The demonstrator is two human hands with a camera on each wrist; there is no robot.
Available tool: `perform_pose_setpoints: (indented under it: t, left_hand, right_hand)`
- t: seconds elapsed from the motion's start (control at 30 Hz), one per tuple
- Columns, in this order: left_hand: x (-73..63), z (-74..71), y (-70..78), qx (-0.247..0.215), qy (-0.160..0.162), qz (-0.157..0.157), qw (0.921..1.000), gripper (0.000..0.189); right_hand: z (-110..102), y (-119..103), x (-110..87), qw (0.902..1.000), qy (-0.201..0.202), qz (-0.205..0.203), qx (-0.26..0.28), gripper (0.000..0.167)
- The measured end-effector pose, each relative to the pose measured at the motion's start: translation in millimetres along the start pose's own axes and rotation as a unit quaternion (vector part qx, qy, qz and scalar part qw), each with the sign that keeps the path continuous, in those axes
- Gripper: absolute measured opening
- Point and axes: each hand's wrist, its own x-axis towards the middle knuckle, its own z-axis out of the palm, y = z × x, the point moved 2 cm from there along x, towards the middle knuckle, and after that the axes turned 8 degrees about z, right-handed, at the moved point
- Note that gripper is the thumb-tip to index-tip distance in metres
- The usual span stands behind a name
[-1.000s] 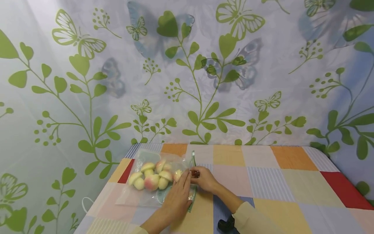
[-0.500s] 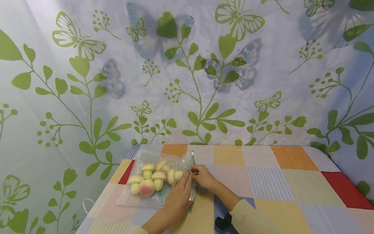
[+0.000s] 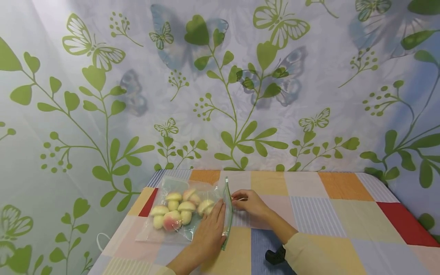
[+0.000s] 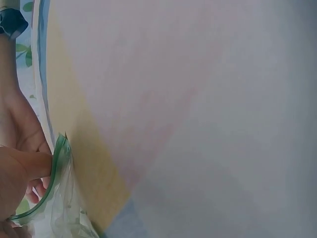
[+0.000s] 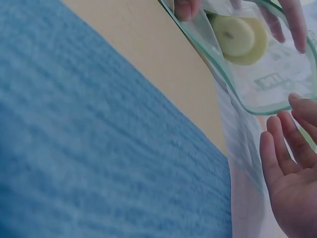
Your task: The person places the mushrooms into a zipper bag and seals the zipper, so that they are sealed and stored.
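Note:
A clear zip bag (image 3: 151, 233) with a green zip edge lies on the patchwork cloth. Inside it are several pale yellow mushrooms (image 3: 186, 212), some blushed pink. My left hand (image 3: 210, 228) rests on the bag beside its zip edge, fingers straight; they partly cover the nearest mushroom. In the right wrist view, fingers of that hand cross the bag's mouth, where a mushroom (image 5: 235, 37) shows. Just right of the green edge is my right hand (image 3: 252, 204), palm turned toward the bag, fingers loosely bent and holding nothing. Its fingertips are close to the green rim (image 5: 270, 110).
The patchwork cloth (image 3: 319, 214) covers the table and extends far to the right. A curtain (image 3: 220, 95) printed with leaves and butterflies hangs behind. A white loop of cord (image 3: 99, 240) shows at the table's left side. A black device (image 3: 275, 256) sits at the right wrist.
My right hand has let go of the bag's zip edge and moved a little right. The mushrooms have shifted slightly inside the bag. My left hand has stayed in place.

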Motion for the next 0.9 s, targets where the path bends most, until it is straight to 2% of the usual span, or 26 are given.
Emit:
perform_pose_setpoints:
  t: [0.17,0.33,0.53,0.7,0.8,0.9]
  left_hand:
    - [1.8,0.5,-0.5,-0.019,-0.004,0.001,0.9998,0.107]
    - [5.3,-0.4,-4.4,-0.027,-0.008,0.010,0.9996,0.092]
    - [10.9,-3.4,-9.2,-0.014,-0.031,0.024,0.9991,0.070]
    - [15.5,-7.2,-8.8,0.000,-0.044,0.037,0.9983,0.060]
    - [17.7,-9.1,-7.3,0.013,-0.047,0.042,0.9979,0.059]
    - [19.4,-8.9,-6.2,0.020,-0.054,0.039,0.9976,0.059]
  right_hand:
    - [-6,-3,-0.3,0.9989,0.037,0.006,-0.027,0.031]
    - [-5,-4,7.9,0.9962,0.072,0.047,-0.011,0.037]
    - [5,-8,17.5,0.9914,0.044,0.113,0.049,0.055]
    - [8,-10,21.2,0.9852,0.030,0.142,0.092,0.062]
    - [8,-11,22.1,0.9836,0.029,0.152,0.093,0.060]
    - [8,-12,22.8,0.9839,0.033,0.162,0.069,0.055]
